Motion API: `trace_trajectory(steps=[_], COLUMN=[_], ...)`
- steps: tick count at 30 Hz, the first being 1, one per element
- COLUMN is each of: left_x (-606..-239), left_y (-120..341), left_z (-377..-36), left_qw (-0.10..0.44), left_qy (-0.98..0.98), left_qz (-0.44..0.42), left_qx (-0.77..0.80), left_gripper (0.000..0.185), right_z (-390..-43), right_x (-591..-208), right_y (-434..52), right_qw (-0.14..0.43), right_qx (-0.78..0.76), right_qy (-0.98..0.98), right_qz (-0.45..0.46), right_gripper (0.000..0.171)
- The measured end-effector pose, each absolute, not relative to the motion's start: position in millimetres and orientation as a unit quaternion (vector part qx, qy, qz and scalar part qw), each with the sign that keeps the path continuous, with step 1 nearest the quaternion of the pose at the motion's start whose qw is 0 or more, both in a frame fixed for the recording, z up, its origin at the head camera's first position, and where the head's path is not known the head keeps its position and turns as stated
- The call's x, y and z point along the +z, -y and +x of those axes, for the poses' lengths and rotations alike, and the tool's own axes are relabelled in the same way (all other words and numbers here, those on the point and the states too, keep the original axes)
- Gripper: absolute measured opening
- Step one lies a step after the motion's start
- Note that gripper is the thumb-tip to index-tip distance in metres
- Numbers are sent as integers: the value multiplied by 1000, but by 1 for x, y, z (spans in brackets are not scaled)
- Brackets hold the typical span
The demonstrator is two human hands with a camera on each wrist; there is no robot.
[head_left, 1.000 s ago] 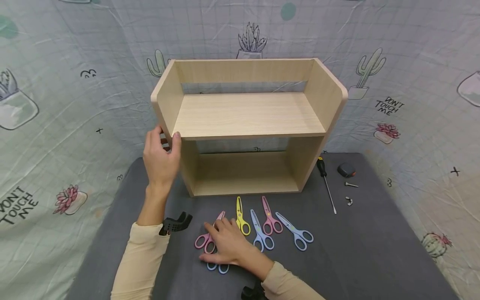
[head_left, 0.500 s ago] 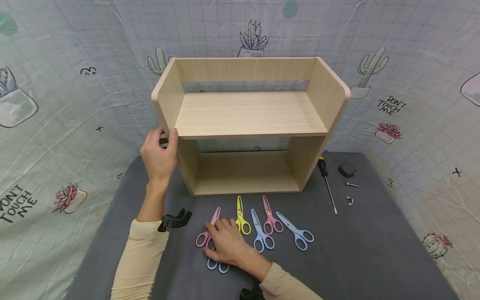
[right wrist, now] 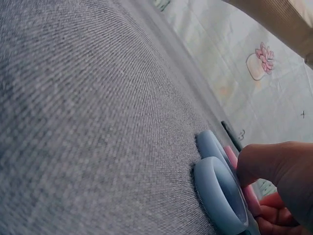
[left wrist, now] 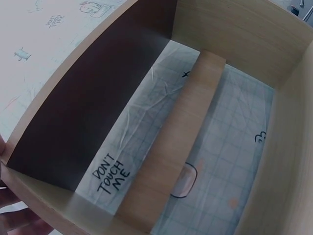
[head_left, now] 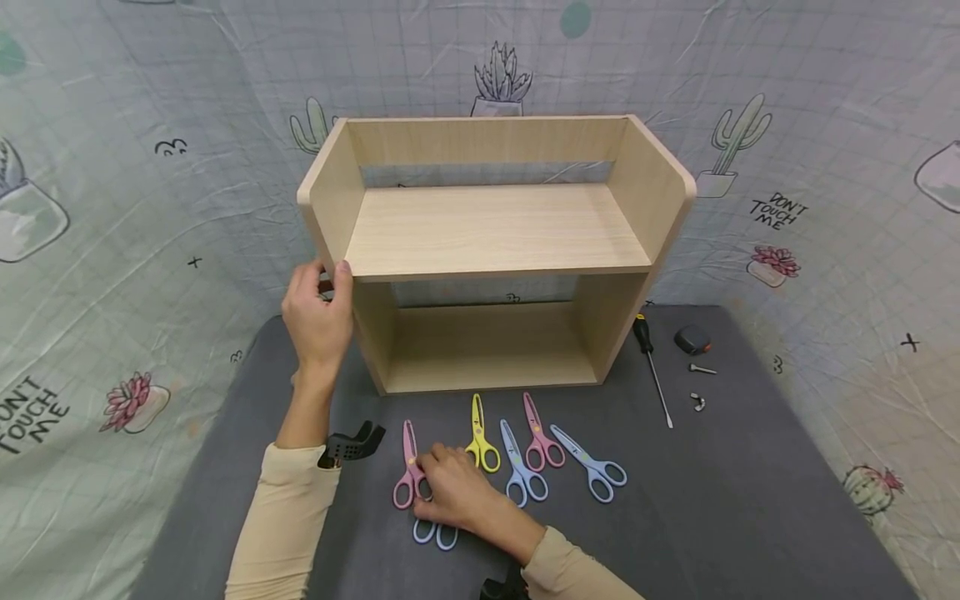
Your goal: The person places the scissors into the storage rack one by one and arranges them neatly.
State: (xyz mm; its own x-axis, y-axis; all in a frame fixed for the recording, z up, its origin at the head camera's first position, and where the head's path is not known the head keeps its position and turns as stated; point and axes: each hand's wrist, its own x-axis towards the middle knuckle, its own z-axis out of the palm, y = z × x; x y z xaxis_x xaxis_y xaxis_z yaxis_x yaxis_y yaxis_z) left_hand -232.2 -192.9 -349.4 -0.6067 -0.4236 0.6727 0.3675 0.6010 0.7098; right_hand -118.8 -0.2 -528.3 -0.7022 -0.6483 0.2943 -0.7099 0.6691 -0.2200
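My left hand (head_left: pixel 318 325) grips the front edge of the left side panel of a light wooden two-tier shelf (head_left: pixel 495 229), thumb at the middle board's corner. In the left wrist view, fingers show at the lower left around the panel edge. My right hand (head_left: pixel 465 496) is low over the table, pinching a handle of the left pink scissors (head_left: pixel 410 454) between thumb and fingers. Under that hand lie blue scissors (right wrist: pixel 201 183), their blades hidden in the head view. Just right of the hand are yellow scissors (head_left: pixel 478 425) and another blue pair (head_left: pixel 513 446).
Farther right lie a second pair of pink scissors (head_left: pixel 536 421) and more blue scissors (head_left: pixel 581 452). A screwdriver (head_left: pixel 651 358), a black tape measure (head_left: pixel 692 340), a bolt (head_left: pixel 702 369) and a small metal piece (head_left: pixel 698 402) rest right of the shelf. A printed cloth hangs behind the dark table (head_left: pixel 720 500).
The left pink scissors have turned anticlockwise, from leaning right to nearly straight, with their tips moving left. My right fingers have drawn in. My left hand keeps its grip on the shelf.
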Motion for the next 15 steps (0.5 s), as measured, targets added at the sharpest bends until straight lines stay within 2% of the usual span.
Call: trace_trajectory(steps=[6, 15], left_x=[-350, -350], left_y=[193, 192], left_z=[-232, -232], left_qw=[437, 435], left_qy=[784, 783], left_qz=[20, 24], left_qx=[-440, -443], left_gripper=[37, 39], right_z=[-118, -122], right_x=[-526, -519], right_y=[-1, -4], right_qw=[69, -3], right_qx=[212, 241], right_qy=[899, 895], right_qz=[376, 375], right_gripper=[44, 49])
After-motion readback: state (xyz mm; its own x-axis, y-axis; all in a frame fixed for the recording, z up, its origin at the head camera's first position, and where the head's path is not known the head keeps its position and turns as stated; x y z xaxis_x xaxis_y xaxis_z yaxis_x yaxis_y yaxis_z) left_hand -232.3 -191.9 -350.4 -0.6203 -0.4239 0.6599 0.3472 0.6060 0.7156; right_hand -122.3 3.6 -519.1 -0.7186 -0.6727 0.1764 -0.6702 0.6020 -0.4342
